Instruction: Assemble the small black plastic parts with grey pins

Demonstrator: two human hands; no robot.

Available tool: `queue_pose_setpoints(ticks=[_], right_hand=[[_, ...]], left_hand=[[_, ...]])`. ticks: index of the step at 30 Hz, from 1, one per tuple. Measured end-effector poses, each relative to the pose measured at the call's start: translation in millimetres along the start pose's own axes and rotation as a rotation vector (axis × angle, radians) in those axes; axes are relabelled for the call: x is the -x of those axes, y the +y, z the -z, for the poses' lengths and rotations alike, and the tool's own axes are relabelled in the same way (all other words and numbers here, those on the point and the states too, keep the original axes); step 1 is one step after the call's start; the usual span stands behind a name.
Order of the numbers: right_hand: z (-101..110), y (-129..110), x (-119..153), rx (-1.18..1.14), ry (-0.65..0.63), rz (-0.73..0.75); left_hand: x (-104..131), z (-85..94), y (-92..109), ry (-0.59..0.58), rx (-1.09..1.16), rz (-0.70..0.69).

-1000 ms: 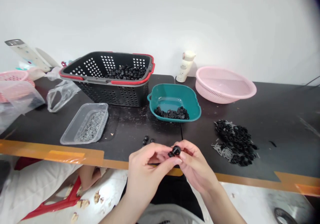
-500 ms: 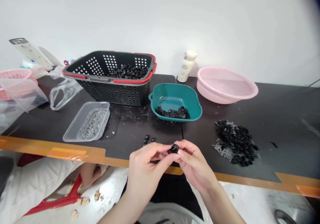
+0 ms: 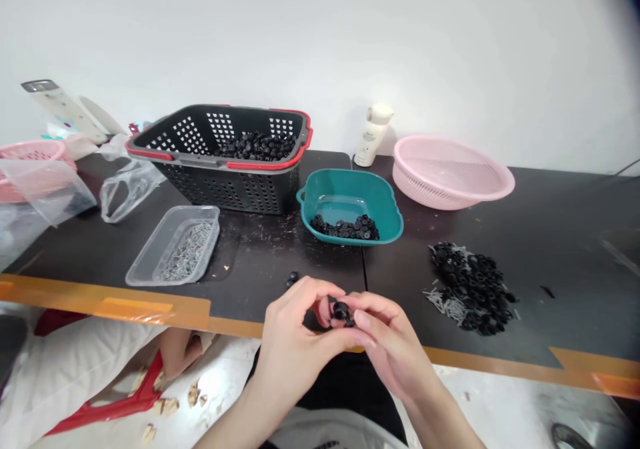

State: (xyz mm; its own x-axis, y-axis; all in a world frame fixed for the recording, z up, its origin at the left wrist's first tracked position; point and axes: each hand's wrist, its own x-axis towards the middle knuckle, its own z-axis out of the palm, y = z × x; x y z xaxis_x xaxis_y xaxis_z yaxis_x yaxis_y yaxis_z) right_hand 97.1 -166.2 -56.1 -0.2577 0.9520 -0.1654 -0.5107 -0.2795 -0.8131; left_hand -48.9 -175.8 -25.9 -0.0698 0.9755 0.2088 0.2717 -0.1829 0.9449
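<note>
Presently, head view, sole camera: left hand (image 3: 300, 325) and right hand (image 3: 397, 339) meet at the table's taped front edge (image 3: 235, 327). Both are drawn in to a fingertip pinch, gap no wider than the small black part (image 3: 341, 311) between them. One piece or two fitted together: cannot tell, fingers cover much of it.

Just beyond the left hand, a few black caps (image 3: 292, 279) lie loose on the table (image 3: 260, 255). Farther back, teal basin (image 3: 345, 195) with black pieces along its near side; to the right, a heap of black rings (image 3: 483, 295) mixed with grey pins (image 3: 450, 305). Clear tray (image 3: 150, 259) of metal screws (image 3: 187, 252) at left.

Risks (judgement): the part is small and probably slick; uneven thumb pressure could shoot it out, and so near the edge it might fall to the lap. Pressing while misaligned could jam it. A careless left wrist could scatter the caps.
</note>
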Motion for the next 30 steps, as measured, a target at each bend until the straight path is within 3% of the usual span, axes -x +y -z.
queue_pose_setpoints(ticks=[5, 8, 11, 16, 23, 30], right_hand=[[-3.7, -6.1, 1.9, -0.065, -0.045, -0.074], [-5.4, -6.9, 2.3, -0.009, -0.005, -0.094], [-4.5, -3.1, 3.8, 0.083, 0.043, 0.004], [-0.4, 3.0, 6.6, 0.284, -0.006, 0.219], [1.8, 6.7, 9.8, 0.231, 0.028, 0.204], [4.6, 3.7, 14.2, 0.413, 0.059, 0.302]], left_hand=[[1.5, -0.2, -3.8, -0.001, 0.048, -0.042], [0.2, -0.2, -4.5, 0.025, 0.072, -0.056], [-1.8, -1.5, -4.9, 0.091, 0.098, -0.113], [-4.9, -5.0, -7.3, 0.133, 0.106, -0.275], [-1.8, -12.9, -17.4, 0.22, 0.055, -0.422], [-3.2, -7.5, -18.4, 0.225, -0.17, -0.554]])
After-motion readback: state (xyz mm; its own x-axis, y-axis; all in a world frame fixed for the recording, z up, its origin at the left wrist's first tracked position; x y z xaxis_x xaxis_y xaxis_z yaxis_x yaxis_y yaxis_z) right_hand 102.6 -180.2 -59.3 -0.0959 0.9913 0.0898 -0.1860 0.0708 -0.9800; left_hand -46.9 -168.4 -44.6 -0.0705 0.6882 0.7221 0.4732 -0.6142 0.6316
